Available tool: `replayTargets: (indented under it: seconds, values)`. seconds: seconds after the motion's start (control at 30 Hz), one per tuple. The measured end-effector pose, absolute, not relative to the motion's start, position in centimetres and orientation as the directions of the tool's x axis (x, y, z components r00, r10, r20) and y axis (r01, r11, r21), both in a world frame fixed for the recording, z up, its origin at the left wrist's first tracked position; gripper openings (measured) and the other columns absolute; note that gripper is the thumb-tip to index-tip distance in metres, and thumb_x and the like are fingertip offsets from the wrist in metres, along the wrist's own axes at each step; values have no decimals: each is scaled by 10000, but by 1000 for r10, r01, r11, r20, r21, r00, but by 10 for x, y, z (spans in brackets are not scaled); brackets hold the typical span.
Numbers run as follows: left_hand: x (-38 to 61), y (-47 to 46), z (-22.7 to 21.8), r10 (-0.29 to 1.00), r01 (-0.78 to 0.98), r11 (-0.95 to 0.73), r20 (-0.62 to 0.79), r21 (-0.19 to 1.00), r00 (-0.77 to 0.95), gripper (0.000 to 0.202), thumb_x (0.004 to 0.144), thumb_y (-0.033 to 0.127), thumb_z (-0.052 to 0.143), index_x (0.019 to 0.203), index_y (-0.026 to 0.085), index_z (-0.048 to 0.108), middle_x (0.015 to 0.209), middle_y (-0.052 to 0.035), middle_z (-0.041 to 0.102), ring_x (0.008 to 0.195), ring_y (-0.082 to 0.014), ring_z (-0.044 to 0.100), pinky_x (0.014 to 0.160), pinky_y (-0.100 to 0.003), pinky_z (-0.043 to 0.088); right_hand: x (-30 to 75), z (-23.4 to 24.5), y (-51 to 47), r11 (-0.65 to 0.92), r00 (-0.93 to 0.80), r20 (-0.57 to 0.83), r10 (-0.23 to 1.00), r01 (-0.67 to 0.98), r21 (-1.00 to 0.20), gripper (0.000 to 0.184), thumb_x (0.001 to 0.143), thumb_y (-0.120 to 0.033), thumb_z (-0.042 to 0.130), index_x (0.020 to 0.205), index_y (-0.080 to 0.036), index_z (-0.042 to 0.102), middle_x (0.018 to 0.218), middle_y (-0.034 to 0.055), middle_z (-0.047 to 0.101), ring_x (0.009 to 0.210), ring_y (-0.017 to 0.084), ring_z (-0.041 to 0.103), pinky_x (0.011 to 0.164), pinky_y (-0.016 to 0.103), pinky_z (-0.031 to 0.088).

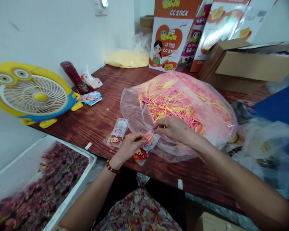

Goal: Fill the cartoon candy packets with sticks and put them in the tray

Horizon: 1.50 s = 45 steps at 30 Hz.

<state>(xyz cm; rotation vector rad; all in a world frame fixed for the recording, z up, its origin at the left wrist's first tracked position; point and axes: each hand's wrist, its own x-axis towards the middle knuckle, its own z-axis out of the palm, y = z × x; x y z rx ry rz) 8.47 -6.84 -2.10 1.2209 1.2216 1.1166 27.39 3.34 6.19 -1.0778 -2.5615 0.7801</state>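
Observation:
Above the table's front edge, my left hand [131,146] pinches the left end of a small bunch of pink and yellow sticks [149,136]. The fingers of my right hand [172,127] are closed on the bunch's other end. Just below the bunch lies a clear printed packet [141,154], partly hidden by my left hand. Left of that hand, a second stack of printed packets [117,133] lies on the table. Behind my hands a large clear plastic bag [132,104] lies open, heaped with loose pink and yellow sticks [168,99].
A yellow and blue fan [36,93] stands at the left, beside several printed cards [91,98] and a dark red bottle [69,72]. A white bin [91,160] of dark red packets is at lower left. Cartons [168,38] and an open box [250,69] stand behind.

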Motion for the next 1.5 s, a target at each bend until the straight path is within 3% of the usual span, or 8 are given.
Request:
replayTargets:
  seconds: [0.13, 0.43, 0.57, 0.73, 0.9, 1.23, 1.37, 1.5]
  values:
    - [84, -67, -22, 998, 56, 33, -36, 998, 47, 221, 790, 359, 729, 879, 161, 770, 800, -24, 722, 724, -155, 599, 701, -251, 448, 274, 62, 30, 605, -701, 6, 713, 611, -510, 87, 783, -236, 696, 754, -285, 762, 666, -25, 689, 593, 134, 544, 569, 276, 257]
    - [87, -66, -25, 999, 52, 31, -32, 998, 21, 214, 788, 351, 723, 872, 160, 769, 760, -14, 708, 700, -152, 593, 691, -255, 448, 276, 58, 35, 608, -726, 0, 688, 577, -545, 95, 794, -226, 666, 779, -267, 750, 659, -26, 666, 590, 122, 518, 562, 262, 257]
    - [87, -65, -28, 998, -1, 53, -53, 999, 23, 204, 781, 337, 730, 873, 159, 769, 785, -18, 721, 716, -151, 604, 707, -258, 460, 277, 49, 37, 591, -775, -27, 632, 504, -630, 92, 822, -238, 640, 770, -224, 714, 659, -29, 623, 603, 114, 506, 580, 250, 284]
    - [87, -66, -30, 986, -118, 156, -147, 981, 76, 278, 745, 378, 776, 900, 148, 759, 854, -34, 738, 749, -154, 624, 717, -262, 478, 278, 38, 40, 608, -805, 53, 590, 400, -686, 126, 874, -237, 576, 789, -186, 653, 747, -6, 597, 681, 122, 501, 626, 253, 322]
    - [86, -66, -26, 974, -148, 221, -210, 964, 86, 304, 718, 384, 802, 893, 138, 763, 815, -35, 735, 687, -138, 615, 682, -258, 470, 276, 36, 41, 546, -787, 84, 611, 342, -765, 126, 855, -258, 605, 751, -193, 634, 742, -6, 590, 702, 136, 503, 656, 264, 359]
    - [87, -62, -23, 977, -62, 208, -204, 976, 69, 253, 727, 367, 780, 813, 130, 767, 702, -8, 696, 604, -110, 549, 611, -243, 409, 276, 10, 37, 356, -648, 134, 750, 224, -907, 96, 769, -301, 684, 731, -214, 696, 795, -1, 613, 804, 164, 561, 774, 311, 406]
    - [88, -60, -20, 970, -133, 237, -227, 962, 90, 280, 696, 369, 811, 828, 126, 769, 724, -11, 711, 618, -109, 560, 621, -240, 415, 276, 10, 32, 362, -582, 203, 788, 171, -917, 120, 794, -311, 664, 739, -209, 693, 820, 7, 627, 825, 166, 570, 803, 320, 411]
    - [90, -59, -19, 964, -235, 265, -251, 935, 86, 309, 647, 355, 859, 828, 124, 763, 751, -13, 724, 655, -112, 590, 674, -243, 452, 275, 14, 30, 213, -480, 156, 863, 67, -975, 123, 788, -324, 690, 761, -205, 672, 807, -2, 666, 782, 152, 592, 769, 302, 448]
